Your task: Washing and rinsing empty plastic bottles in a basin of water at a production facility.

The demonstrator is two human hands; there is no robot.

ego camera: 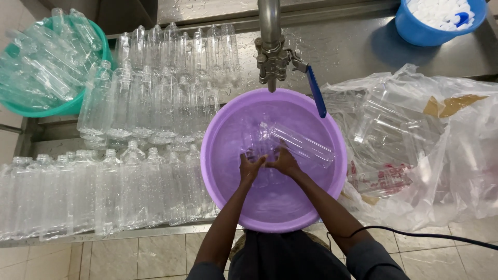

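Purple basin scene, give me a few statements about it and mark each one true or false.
1. Both hands, left hand and right hand, are inside the purple basin. True.
2. The hands are on a clear plastic bottle lying in the basin. True.
3. The tap has a red handle. False: it is blue.
4. The blue tub at top right holds bottles. False: it holds small white pieces.
5. Clear bottles stand in rows left of the basin. True.

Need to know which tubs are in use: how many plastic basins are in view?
3: the purple basin under the tap, both hands inside; a green basin of bottles top left; a blue basin top right, partly cropped.
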